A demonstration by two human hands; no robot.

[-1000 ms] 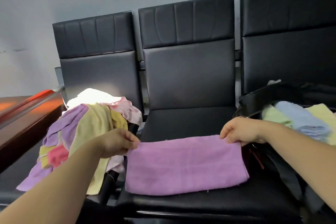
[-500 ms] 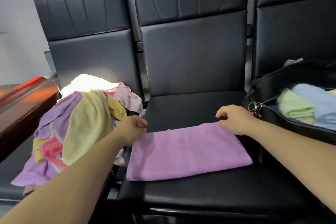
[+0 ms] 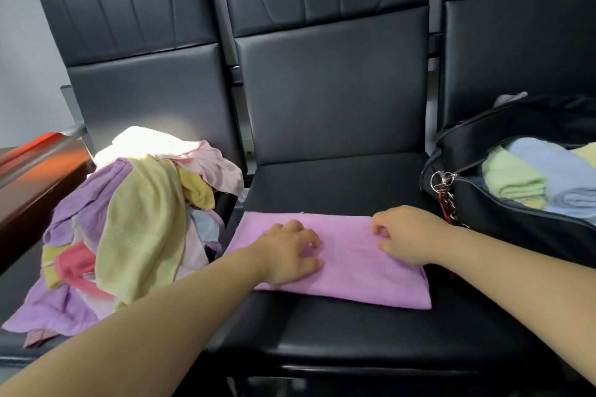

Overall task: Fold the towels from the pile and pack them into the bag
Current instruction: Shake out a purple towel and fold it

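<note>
a: layout?
b: black middle seat (image 3: 338, 184). loose towel pile (image 3: 142, 219) heaps on the seat to its left. open black bag (image 3: 483, 203) on the right one, folded towels (image 3: 516, 180) inside.
a: towel in work?
b: violet towel (image 3: 354, 267), folded flat across the middle seat.
a: hands?
b: left hand (image 3: 290, 255) rests on it, fingers spread, gripping nothing. right hand (image 3: 406, 235) on its right end, fingers curled; pinching or not, cannot tell.

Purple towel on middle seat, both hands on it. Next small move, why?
Probably fold the purple towel in half, left end over right: it lies as a long flat strip under left hand and right hand, seemingly longer than the folded towels in the bag.
</note>
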